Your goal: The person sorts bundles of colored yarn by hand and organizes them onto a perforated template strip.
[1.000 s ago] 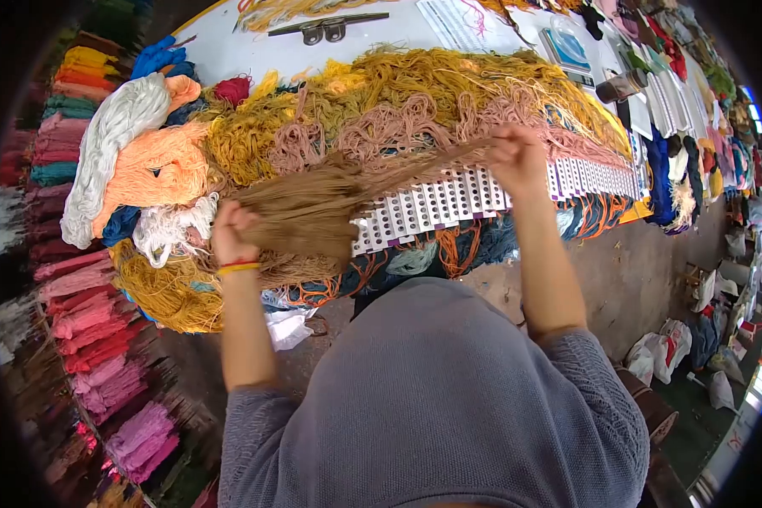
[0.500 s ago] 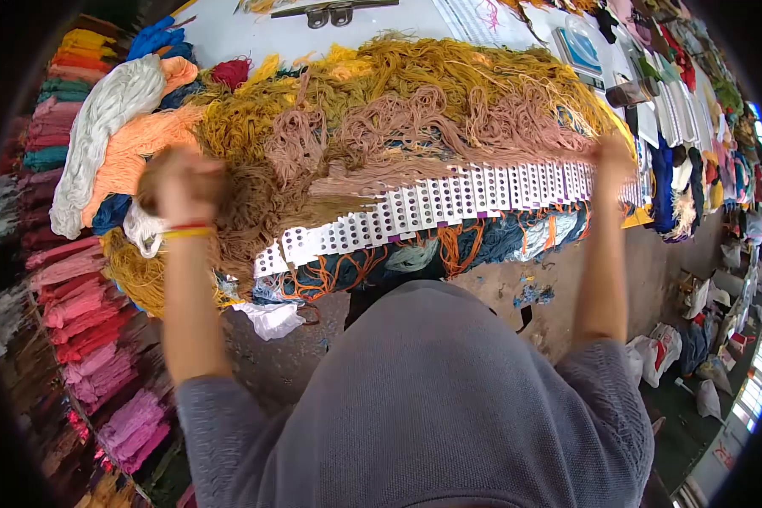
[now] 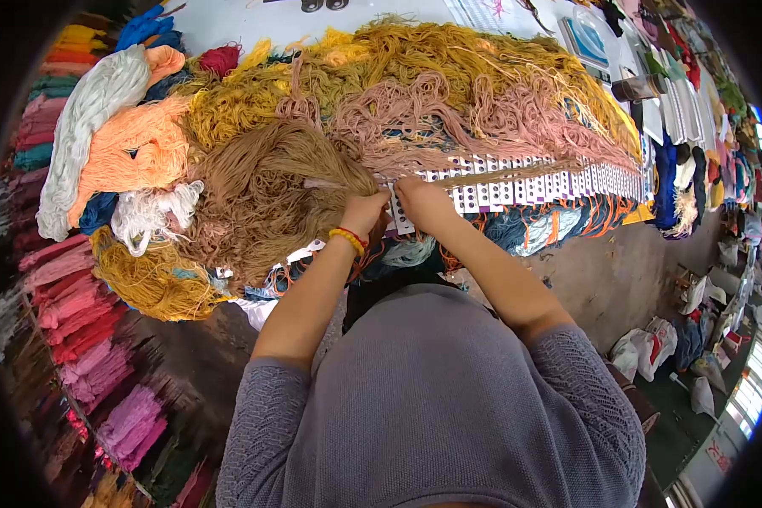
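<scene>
Both my hands are close together at the front of the table. My left hand [image 3: 366, 213], with a red and yellow band at its wrist, is closed on the end of a big loose hank of brown yarn [image 3: 271, 182]. Just right of it, the fingers of my right hand [image 3: 423, 205] pinch a bundle of brown yarn strands [image 3: 504, 173] that runs off to the right. Those strands lie across a row of white hole-punched thread cards [image 3: 533, 188]. Pink yarn [image 3: 398, 114] is spread behind the cards.
Mustard yarn [image 3: 432, 55] is heaped at the back, with peach [image 3: 131, 161] and pale grey hanks [image 3: 93, 127] at left. Dark blue and orange yarn [image 3: 559, 224] hangs along the front edge. A shelf of pink hanks [image 3: 68, 305] stands left; bags [image 3: 648, 347] lie on the floor at right.
My hands were wide apart, the left at the brown yarn, the right at the far end of the cards. They have come together in the middle, and the brown hank has shifted right.
</scene>
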